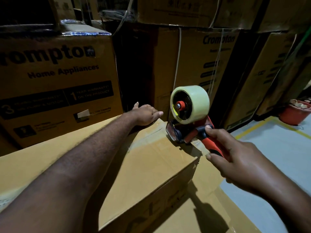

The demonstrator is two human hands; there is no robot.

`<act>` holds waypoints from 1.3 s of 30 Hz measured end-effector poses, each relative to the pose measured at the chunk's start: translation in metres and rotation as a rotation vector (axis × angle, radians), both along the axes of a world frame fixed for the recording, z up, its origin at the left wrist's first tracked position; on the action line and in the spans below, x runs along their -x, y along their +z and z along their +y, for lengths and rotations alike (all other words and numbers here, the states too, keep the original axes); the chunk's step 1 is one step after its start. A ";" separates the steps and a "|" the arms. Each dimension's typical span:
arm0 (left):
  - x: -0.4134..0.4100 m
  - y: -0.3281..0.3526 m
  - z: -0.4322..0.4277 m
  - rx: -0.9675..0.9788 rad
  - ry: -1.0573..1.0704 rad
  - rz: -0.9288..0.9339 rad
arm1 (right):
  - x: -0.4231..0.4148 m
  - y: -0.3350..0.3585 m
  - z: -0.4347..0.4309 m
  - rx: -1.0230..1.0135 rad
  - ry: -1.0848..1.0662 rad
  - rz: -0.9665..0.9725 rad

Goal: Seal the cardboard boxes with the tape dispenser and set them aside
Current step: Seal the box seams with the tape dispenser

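Note:
A plain cardboard box [151, 158] lies in front of me, its top flaps closed. My left hand [144, 115] rests flat on the box's far edge, fingers straight. My right hand [235, 160] grips the red and black handle of the tape dispenser [190, 121], whose clear tape roll stands upright. The dispenser's blade end presses on the box top near its right far corner, and a strip of clear tape shows on the cardboard beneath it.
Stacks of printed Crompton cartons [57, 84] wall in the back and left. More cartons [269, 73] stand at the right. A red bucket [294, 111] sits on the grey floor with yellow lines [252, 128]. Another flat cardboard surface [210, 212] lies under the box.

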State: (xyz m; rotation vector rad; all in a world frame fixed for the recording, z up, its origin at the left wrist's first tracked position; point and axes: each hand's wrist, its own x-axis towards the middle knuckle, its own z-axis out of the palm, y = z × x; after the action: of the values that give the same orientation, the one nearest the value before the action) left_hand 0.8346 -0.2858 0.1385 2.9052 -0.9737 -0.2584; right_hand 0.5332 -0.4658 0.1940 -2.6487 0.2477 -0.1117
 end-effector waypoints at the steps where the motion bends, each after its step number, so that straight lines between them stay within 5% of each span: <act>1: 0.002 0.001 0.000 0.001 0.004 0.002 | 0.007 -0.001 0.000 0.002 -0.011 -0.006; 6: 0.027 0.007 -0.001 0.137 -0.083 -0.120 | 0.020 -0.012 0.003 -0.023 -0.034 -0.069; 11: 0.082 -0.005 0.010 0.273 -0.392 0.097 | 0.024 -0.022 0.005 -0.076 -0.068 -0.096; 24: 0.089 -0.012 0.001 0.244 -0.365 0.080 | 0.087 -0.021 -0.009 -0.075 -0.139 -0.127; 35: 0.188 0.004 -0.022 -0.191 -0.471 0.028 | 0.095 -0.032 -0.016 -0.119 -0.155 -0.092; 39: 0.192 0.001 -0.030 -0.164 -0.346 -0.043 | 0.094 -0.040 -0.023 -0.132 -0.134 -0.096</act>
State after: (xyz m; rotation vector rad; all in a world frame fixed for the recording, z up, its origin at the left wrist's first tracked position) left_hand 0.6427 -0.3158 0.1396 2.8760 -1.5305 -0.3066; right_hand 0.4394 -0.4884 0.1536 -2.4872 0.3866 -0.2560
